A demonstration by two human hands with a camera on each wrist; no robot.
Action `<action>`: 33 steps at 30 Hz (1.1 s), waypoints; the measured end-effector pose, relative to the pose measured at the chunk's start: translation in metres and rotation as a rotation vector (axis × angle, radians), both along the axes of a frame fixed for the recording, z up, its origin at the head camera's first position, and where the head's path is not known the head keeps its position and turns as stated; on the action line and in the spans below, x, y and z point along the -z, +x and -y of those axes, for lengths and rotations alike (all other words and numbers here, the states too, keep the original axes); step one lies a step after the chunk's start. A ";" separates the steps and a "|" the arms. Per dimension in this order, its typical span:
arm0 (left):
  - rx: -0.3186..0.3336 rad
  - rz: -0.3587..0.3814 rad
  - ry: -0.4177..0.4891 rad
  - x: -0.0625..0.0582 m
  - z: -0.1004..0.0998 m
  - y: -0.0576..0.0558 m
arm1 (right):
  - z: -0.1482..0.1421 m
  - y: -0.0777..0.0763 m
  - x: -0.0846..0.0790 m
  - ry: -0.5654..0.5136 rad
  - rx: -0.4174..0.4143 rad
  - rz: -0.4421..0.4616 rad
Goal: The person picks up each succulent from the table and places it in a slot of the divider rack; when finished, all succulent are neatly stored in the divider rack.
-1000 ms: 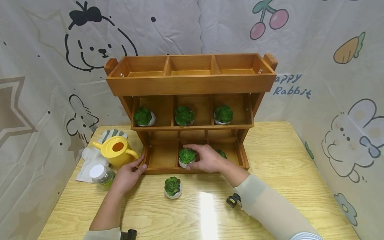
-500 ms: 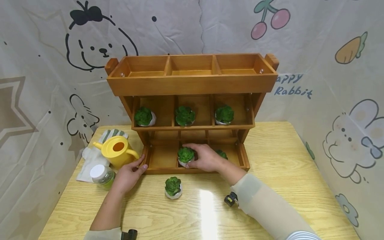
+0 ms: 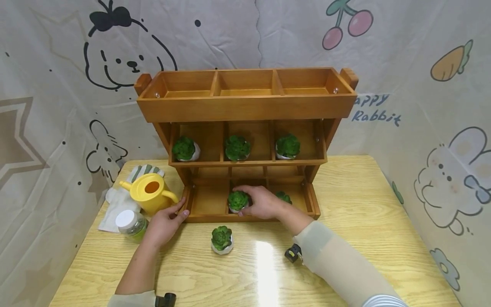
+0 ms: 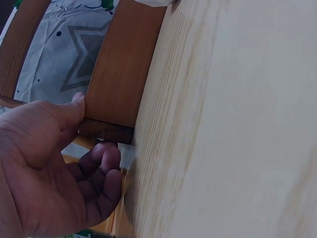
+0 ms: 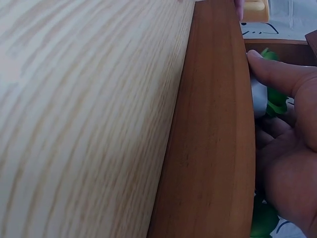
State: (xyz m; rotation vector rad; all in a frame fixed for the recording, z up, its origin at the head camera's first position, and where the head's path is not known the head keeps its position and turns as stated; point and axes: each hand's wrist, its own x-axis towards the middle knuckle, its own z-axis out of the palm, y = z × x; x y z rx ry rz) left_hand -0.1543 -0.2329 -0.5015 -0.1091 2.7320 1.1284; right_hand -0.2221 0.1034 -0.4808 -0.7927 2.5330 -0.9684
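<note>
My right hand (image 3: 264, 202) holds a small potted succulent (image 3: 238, 200) in the middle compartment of the wooden rack's bottom tier. In the right wrist view the thumb lies against the white pot (image 5: 259, 96), behind the tier's front board. At the bottom tier's left front corner, my left hand (image 3: 165, 224) grips the wooden rack (image 3: 245, 108) between thumb and fingers; the left wrist view shows the curled fingers (image 4: 106, 161) beside the board's end. Another succulent (image 3: 221, 238) stands on the table in front. One more succulent (image 3: 284, 197) sits in the bottom right compartment, partly hidden by my right hand.
The middle tier bears three succulents, one of them (image 3: 184, 149) tilted at the left. A yellow watering can (image 3: 147, 194), a white-lidded jar (image 3: 131, 225) and a cloth-like striped glove (image 3: 115, 209) lie left of the rack. A printed curtain (image 3: 245, 34) stands behind the table.
The succulent in my right hand has shifted only slightly within the middle compartment. My left hand keeps its place at the rack's corner.
</note>
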 end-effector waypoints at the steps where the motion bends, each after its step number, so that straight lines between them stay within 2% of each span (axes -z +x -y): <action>1: -0.001 0.000 0.001 0.000 0.000 0.000 | 0.000 0.000 0.000 0.005 -0.002 0.007; 15: -0.002 -0.005 0.000 -0.001 -0.001 0.000 | -0.002 -0.002 0.000 0.054 -0.046 0.070; 25: -0.012 0.006 0.001 0.000 -0.001 0.000 | -0.007 -0.001 -0.003 0.008 -0.064 0.035; 33: -0.015 0.013 0.006 -0.001 0.000 0.000 | -0.013 0.005 -0.011 -0.087 -0.067 0.043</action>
